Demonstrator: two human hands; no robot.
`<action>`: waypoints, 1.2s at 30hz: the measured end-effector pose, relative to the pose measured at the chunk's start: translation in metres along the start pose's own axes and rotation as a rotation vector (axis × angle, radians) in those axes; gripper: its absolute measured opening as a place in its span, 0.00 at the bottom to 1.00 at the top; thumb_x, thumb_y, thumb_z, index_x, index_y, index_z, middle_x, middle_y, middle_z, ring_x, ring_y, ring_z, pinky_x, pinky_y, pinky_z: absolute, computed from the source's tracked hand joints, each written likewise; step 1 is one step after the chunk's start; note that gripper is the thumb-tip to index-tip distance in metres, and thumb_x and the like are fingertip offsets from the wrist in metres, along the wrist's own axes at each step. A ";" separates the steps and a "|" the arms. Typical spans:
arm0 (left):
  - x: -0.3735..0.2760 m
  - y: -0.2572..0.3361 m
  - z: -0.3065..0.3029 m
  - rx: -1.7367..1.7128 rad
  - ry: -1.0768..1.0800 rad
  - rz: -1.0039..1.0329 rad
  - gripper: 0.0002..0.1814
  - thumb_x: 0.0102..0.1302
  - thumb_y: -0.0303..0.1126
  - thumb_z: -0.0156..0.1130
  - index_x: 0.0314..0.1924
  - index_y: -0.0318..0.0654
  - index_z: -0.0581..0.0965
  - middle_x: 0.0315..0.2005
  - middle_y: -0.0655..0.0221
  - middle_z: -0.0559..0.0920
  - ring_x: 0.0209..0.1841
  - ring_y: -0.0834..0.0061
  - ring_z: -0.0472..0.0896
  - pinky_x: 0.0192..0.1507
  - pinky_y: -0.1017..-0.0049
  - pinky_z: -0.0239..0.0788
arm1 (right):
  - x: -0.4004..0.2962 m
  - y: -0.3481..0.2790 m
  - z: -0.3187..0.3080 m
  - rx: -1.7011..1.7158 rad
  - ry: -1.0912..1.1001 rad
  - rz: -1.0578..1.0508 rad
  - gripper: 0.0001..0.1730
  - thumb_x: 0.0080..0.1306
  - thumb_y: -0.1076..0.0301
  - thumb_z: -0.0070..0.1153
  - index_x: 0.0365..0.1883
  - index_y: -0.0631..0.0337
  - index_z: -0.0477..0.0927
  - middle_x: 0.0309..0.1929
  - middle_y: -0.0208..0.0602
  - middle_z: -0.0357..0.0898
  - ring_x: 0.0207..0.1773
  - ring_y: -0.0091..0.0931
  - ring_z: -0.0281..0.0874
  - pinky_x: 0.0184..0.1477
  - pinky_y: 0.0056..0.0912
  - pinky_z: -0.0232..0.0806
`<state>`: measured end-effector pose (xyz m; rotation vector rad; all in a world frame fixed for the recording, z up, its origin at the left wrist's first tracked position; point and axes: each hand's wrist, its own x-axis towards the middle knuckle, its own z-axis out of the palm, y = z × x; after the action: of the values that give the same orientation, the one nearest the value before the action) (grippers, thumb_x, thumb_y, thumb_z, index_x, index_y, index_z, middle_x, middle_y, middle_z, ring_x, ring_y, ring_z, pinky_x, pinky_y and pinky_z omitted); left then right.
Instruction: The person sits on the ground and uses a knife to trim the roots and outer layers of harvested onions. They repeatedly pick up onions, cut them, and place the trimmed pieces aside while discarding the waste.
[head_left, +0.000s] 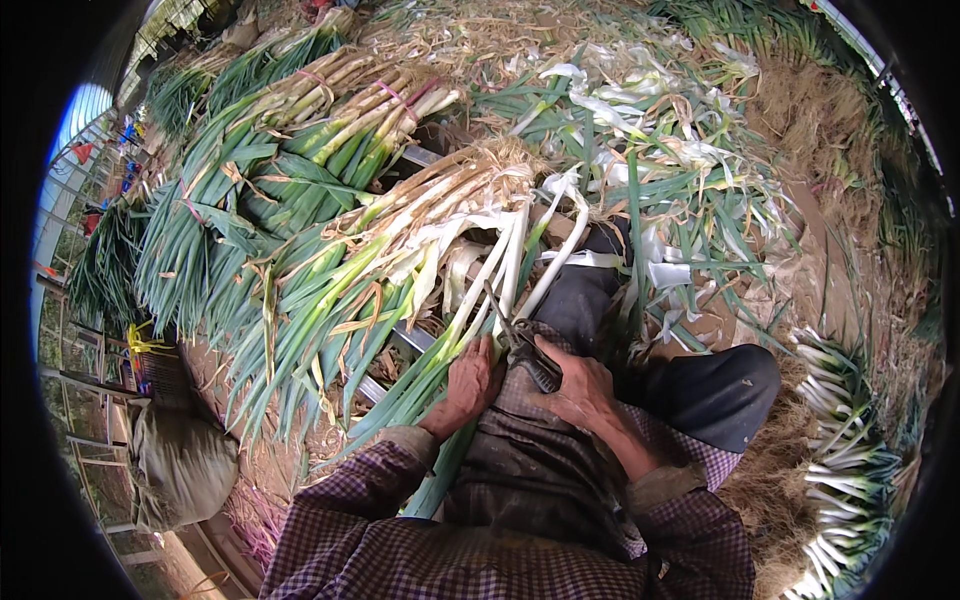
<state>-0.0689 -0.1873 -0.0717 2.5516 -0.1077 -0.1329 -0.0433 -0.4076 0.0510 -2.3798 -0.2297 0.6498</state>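
Observation:
My left hand (466, 382) is closed around the green leaves of a few long green onions. Their peeled white stems (512, 259) point away from me, roots at the far end. In my right hand (583, 384) is a cutting tool (535, 363) with a dark ridged handle and narrow metal point, held close beside the left fingers; its exact kind is unclear. Unpeeled green onions (409, 217), with brown skins and dry roots, lie loose just beyond and to the left of my hands.
Bundles of green onions tied with pink bands (394, 97) lie at the far left. Stripped leaves and white skins (637, 127) cover the ground ahead. A row of peeled white onions (832, 465) curves along the right. A dull cloth sack (184, 465) sits at the left.

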 end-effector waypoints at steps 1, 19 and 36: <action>-0.001 0.004 -0.007 0.022 0.040 0.026 0.31 0.66 0.39 0.69 0.64 0.31 0.71 0.49 0.46 0.79 0.51 0.43 0.79 0.50 0.51 0.72 | -0.001 0.004 0.002 -0.015 0.000 -0.004 0.54 0.48 0.46 0.80 0.76 0.39 0.72 0.47 0.55 0.87 0.53 0.54 0.84 0.58 0.52 0.75; 0.023 -0.079 -0.068 0.082 0.068 -0.141 0.20 0.60 0.33 0.69 0.53 0.41 0.81 0.42 0.54 0.86 0.47 0.49 0.85 0.49 0.53 0.76 | -0.004 0.016 0.010 -0.034 -0.019 -0.089 0.55 0.51 0.49 0.79 0.78 0.41 0.69 0.49 0.56 0.87 0.53 0.52 0.84 0.58 0.52 0.74; 0.022 -0.060 -0.106 0.082 0.046 -0.133 0.19 0.56 0.35 0.70 0.45 0.35 0.77 0.35 0.51 0.85 0.39 0.46 0.84 0.42 0.54 0.75 | 0.000 0.003 0.027 0.111 0.053 -0.085 0.55 0.50 0.45 0.77 0.78 0.34 0.69 0.43 0.58 0.87 0.52 0.53 0.85 0.59 0.53 0.74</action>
<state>-0.0313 -0.0818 -0.0194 2.6419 0.0764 -0.1234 -0.0574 -0.3952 0.0310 -2.2650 -0.2630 0.5445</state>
